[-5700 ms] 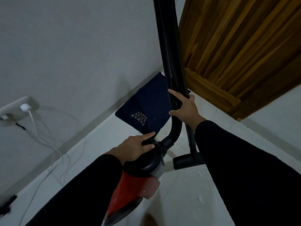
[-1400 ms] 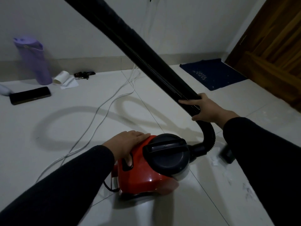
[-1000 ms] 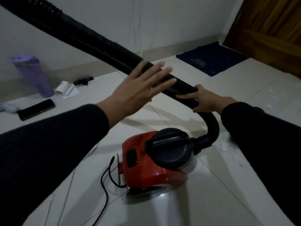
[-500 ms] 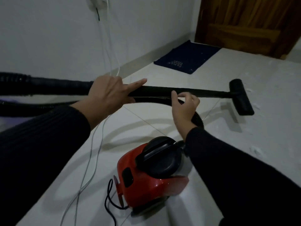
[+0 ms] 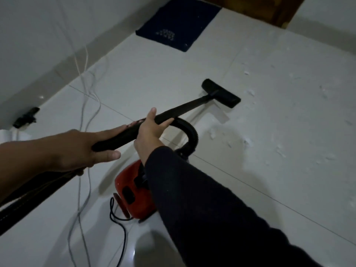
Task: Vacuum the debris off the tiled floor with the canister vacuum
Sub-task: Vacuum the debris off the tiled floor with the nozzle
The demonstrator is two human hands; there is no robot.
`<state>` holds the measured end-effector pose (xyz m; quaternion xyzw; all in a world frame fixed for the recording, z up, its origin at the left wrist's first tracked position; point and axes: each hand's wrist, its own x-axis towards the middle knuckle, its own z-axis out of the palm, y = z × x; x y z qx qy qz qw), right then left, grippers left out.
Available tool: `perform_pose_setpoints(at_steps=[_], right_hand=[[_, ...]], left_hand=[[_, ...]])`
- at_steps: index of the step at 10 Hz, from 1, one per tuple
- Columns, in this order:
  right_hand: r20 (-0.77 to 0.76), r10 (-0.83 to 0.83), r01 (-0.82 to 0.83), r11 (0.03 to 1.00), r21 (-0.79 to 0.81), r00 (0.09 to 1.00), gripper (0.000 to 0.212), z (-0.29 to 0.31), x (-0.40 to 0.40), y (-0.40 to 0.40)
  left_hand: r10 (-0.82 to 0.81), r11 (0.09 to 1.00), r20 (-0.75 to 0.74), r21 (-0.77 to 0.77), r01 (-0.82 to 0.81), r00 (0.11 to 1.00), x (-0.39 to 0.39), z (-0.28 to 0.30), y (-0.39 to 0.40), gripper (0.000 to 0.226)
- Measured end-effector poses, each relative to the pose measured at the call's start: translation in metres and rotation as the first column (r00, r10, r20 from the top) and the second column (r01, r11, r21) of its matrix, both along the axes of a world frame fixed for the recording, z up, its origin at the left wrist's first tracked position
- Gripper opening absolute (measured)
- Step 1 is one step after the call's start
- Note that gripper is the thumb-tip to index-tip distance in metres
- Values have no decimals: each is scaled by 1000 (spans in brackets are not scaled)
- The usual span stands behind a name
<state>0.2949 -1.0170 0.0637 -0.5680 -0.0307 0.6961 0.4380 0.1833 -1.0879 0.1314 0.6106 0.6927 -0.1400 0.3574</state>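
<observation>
Both hands hold the black wand (image 5: 183, 108), which slants from lower left up to the right across the view. The left hand (image 5: 77, 149) comes in from the left edge, forearm nearly level, its grip clamped on the wand's near end: fingers lie along the top and the thumb (image 5: 107, 156) closes underneath. The right hand (image 5: 150, 128) reaches up from the lower right in a dark sleeve (image 5: 212, 214), wrist bent, and its grip wraps the wand further along, thumb pointing up past the tube.

The wand ends in a flat black head (image 5: 221, 93), set down on the tiled floor (image 5: 154, 74) or just above it; I cannot tell which. White debris (image 5: 248, 141) lies scattered over the tiles to the right of the head and beyond it.

A ribbed hose (image 5: 190, 132) loops from under the right hand down to the red canister (image 5: 133, 195), which sits on the floor beneath the right forearm. A black cord (image 5: 119, 224) trails from its rear, and white cables (image 5: 84, 112) run toward the wall. A dark blue mat (image 5: 179, 22) lies at the top, against the wall's foot.
</observation>
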Motion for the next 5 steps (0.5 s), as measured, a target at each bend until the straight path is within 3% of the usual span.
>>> perform_pose_setpoints(at_steps=[1, 2, 4, 5], right_hand=[[-19, -40, 39, 998, -50, 999, 69, 14, -4, -14], [3, -39, 39, 993, -115, 999, 63, 34, 4, -28], [132, 42, -4, 961, -276, 990, 60, 64, 31, -73], [146, 27, 21, 947, -320, 989, 60, 65, 34, -96]], left_hand=[[208, 973, 194, -141, -182, 959, -15, 22, -22, 98], [412, 903, 319, -270, -335, 853, -15, 51, -45, 91], [506, 831, 364, -447, -330, 782, 2, 96, -76, 91], [492, 816, 360, -508, -276, 792, 20, 116, -87, 64]])
